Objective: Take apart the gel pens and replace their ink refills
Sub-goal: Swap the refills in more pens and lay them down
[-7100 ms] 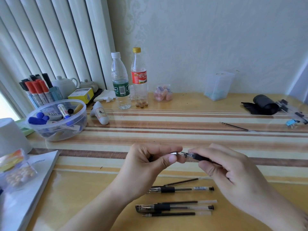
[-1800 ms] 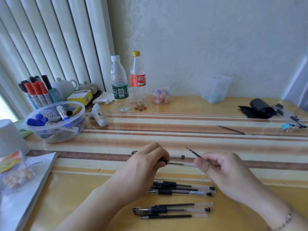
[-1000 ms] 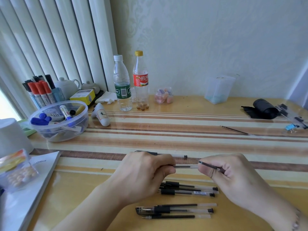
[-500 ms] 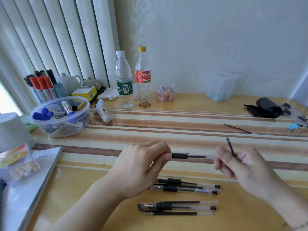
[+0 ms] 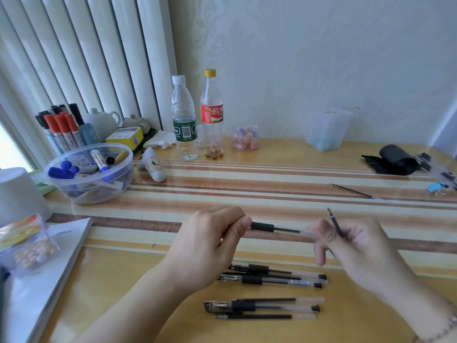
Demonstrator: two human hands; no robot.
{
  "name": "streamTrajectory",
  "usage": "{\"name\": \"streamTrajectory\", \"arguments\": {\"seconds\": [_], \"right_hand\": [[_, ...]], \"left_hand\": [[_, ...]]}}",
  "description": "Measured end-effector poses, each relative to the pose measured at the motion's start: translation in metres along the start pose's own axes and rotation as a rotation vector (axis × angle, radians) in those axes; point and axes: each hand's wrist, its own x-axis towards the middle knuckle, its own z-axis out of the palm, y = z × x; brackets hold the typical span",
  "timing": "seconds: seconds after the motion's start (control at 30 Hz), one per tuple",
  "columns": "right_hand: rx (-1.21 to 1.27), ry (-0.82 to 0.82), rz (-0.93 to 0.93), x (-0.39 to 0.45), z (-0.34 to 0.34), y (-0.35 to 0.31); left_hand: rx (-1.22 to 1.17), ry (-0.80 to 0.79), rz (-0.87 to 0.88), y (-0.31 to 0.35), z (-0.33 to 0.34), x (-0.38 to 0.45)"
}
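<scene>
Pinching the tip end of a gel pen (image 5: 277,229), the left hand (image 5: 207,246) has thumb and curled fingers closed around it just left of the black rubber sleeve, and the clear barrel runs out level to the right. The right hand (image 5: 356,246) meets that barrel's far end with its fingertips, though blur there hides whether they grip it or only steady it; between the same fingers it pinches a thin dark refill (image 5: 335,222), which stands up tilted, its top leaning left. Both hands hang above the table (image 5: 272,177), at its near middle.

The step in hand looks like the swap itself, with one refill out and the barrel held ready. To do it well, I would keep the left pinch firm and the barrel level, then bring the refill down in line with the bore before sliding; a slanted entry would likely bend so thin a tube. Feeding it the right way round matters too, but which end is the writing point cannot be told here.

Nearer the person lie more pens (image 5: 272,278) in two loose rows, some with a bare refill beside them. Another loose refill (image 5: 351,191) lies well apart at the far right. A clear bowl of markers (image 5: 89,169) sits far left.
</scene>
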Motion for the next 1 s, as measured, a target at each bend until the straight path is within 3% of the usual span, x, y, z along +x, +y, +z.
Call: {"name": "streamTrajectory", "arguments": {"seconds": [0.07, 0.17, 0.33, 0.53, 0.77, 1.0], "right_hand": [[-0.053, 0.043, 0.036, 0.001, 0.002, -0.001], [0.064, 0.112, 0.020, 0.002, 0.002, -0.005], [0.084, 0.074, 0.060, 0.000, 0.000, -0.003], [-0.119, 0.087, 0.014, 0.006, -0.006, 0.005], [-0.446, 0.132, 0.113, 0.013, -0.035, 0.019], [-0.280, 0.067, 0.083, 0.010, -0.026, 0.014]], "left_hand": [[0.023, -0.009, 0.000, 0.000, 0.000, -0.001], [-0.012, -0.013, -0.034, -0.001, 0.000, 0.000], [-0.074, -0.029, -0.077, 0.002, 0.000, 0.000], [-0.122, -0.047, -0.167, 0.000, -0.005, 0.002], [-0.098, 0.018, -0.252, -0.013, -0.023, 0.009], [-0.109, -0.042, -0.191, -0.008, -0.011, 0.006]]}}
